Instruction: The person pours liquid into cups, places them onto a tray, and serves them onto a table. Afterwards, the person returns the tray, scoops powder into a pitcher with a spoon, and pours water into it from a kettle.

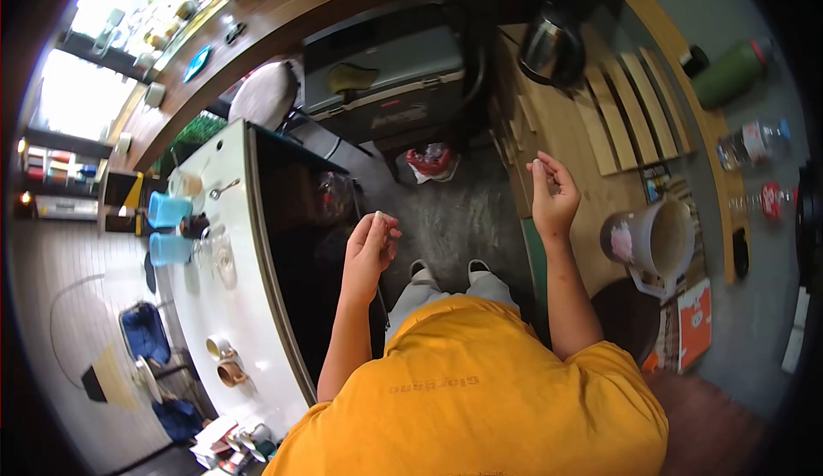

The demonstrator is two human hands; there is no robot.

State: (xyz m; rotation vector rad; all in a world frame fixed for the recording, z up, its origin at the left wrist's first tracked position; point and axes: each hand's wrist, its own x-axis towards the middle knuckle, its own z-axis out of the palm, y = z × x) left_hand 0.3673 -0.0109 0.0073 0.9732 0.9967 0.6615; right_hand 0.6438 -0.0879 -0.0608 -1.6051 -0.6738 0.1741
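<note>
My left hand [370, 251] is raised in front of my body, near the edge of a white counter [266, 322]. Its fingers are loosely curled, with the thumb up and nothing visible in them. Farther out on the other side, my right hand [555, 200] hovers by a wooden surface [557, 120]. The fingers there are half bent, apart from the thumb, and hold nothing I can see. A translucent plastic pitcher [639, 244] is to the right of this hand. Wooden slats [639, 111] lie beyond it, beside a dark, shiny kettle [551, 45].
Blue cups [170, 210], a spoon [225, 189] and mugs [230, 373] stand on the white counter. A dark chest [386, 73] and a round stool [264, 97] are ahead. A red-and-white bag [431, 163] lies on the floor. Bottles [754, 143] line the right shelf.
</note>
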